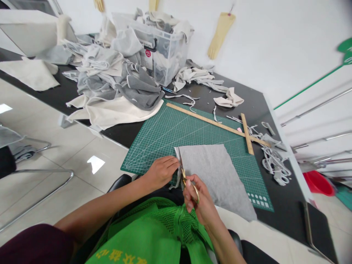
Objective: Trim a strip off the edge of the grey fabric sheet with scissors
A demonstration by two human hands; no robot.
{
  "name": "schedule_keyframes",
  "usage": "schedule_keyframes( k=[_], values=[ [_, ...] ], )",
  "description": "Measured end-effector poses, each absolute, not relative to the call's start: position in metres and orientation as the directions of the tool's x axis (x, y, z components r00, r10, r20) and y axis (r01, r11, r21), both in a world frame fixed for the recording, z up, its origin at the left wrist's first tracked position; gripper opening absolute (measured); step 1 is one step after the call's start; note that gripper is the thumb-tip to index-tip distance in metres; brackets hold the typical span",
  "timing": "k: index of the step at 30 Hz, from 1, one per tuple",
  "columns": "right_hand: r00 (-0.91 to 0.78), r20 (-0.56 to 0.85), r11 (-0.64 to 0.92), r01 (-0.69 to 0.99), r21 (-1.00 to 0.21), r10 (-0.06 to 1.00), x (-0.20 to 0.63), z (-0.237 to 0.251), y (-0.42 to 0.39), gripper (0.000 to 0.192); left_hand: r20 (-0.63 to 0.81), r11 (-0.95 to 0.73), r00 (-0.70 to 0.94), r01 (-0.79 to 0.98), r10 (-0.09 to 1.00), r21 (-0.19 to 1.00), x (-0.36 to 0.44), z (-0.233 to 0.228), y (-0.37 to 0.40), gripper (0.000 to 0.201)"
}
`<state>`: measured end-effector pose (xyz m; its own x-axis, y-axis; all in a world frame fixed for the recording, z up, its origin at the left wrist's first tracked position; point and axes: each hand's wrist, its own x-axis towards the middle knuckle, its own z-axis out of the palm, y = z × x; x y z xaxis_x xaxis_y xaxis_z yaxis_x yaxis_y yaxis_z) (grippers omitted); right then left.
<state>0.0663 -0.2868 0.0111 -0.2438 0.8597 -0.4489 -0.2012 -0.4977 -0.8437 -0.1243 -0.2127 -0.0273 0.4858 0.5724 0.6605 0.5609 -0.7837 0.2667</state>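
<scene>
At the centre of the pic, the grey cloth (214, 172) lies flat on the green cutting mat (148, 146), w/ its lower corner reaching past the mat's near edge. The R hand (199, 196), at bottom centre, has its grip closed around the handles of the gold scissors (183, 176); the blades point to the top of the pic, along the L edge of the cloth. The L hand (164, 171) is just beside the blades, its grip pinched on this same edge, and a thin strip (178, 176) hangs under its fingers.

The mat is on a black table (254, 91). Across the upper R part of the mat lies a wooden T-ruler (203, 119), its crosspiece toward the R side. Near this end, at R of the pic, is a tangle of light strips (275, 165). Upper L of the mat is a big pile of grey & cream fabric (101, 69), and behind it, upper centre, a clear plastic box (165, 66) filled w/ more fabric. A yellow glove (221, 35) hangs on the wall, top R of centre.
</scene>
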Motion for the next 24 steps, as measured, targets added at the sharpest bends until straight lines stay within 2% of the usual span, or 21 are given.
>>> schedule_keyframes(
  k=[12,19,24],
  values=[
    [-0.285,-0.391,-0.445,-0.157,-0.881,0.875,0.07,0.008,-0.289,0.046,0.641,-0.788,0.508,0.554,0.576,0.269,-0.126,-0.029,-0.213,0.03],
    [-0.274,-0.453,-0.509,-0.189,-0.84,0.848,0.073,0.009,-0.291,0.051,0.549,-0.71,0.477,0.603,0.687,0.364,-0.124,-0.029,-0.212,0.036],
    [-0.265,-0.473,-0.528,-0.201,-0.825,0.84,0.073,0.007,-0.294,0.052,0.583,-0.745,0.503,0.593,0.638,0.305,-0.125,-0.034,-0.212,0.04]
  ],
)
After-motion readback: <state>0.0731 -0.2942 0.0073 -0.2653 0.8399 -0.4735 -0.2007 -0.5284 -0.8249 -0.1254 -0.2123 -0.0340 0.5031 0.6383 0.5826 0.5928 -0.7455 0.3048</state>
